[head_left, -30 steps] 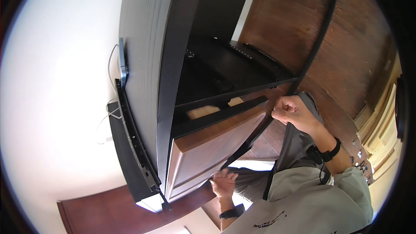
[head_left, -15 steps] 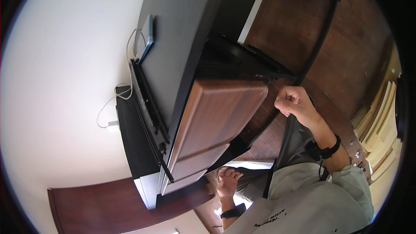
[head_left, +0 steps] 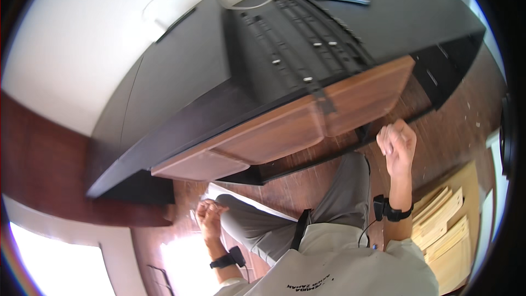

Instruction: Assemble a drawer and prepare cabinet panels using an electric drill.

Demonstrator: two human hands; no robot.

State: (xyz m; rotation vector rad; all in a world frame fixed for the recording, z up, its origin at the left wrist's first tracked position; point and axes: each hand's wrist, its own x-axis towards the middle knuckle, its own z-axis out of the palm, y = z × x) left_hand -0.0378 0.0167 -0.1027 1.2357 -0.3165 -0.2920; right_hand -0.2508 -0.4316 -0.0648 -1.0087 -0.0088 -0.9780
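Observation:
My right hand (head_left: pixel 397 141) is raised with its fingers curled into a fist, just in front of the right end of the cabinet's brown wood-grain drawer fronts (head_left: pixel 274 134). Whatever may be inside that fist is hidden. Lower left, my left hand (head_left: pixel 210 218) hovers by my left knee with bent fingers, slightly blurred; I cannot make out what is in it. Neither hand touches the black cabinet (head_left: pixel 181 60). On its top lie several long black metal rails (head_left: pixel 298 38), one with its end hanging over the front edge.
A thin blue-edged device (head_left: pixel 341 0) and a white cable (head_left: pixel 257 6) lie at the back of the cabinet top. Light wooden boards (head_left: pixel 441 225) are stacked on the floor at the right. A dark red wooden panel (head_left: pixel 44 153) stands at the left.
My view has turned, so the cabinet now runs across the picture and the rails show from above. Both hands stay curled, the right one still near the drawer fronts.

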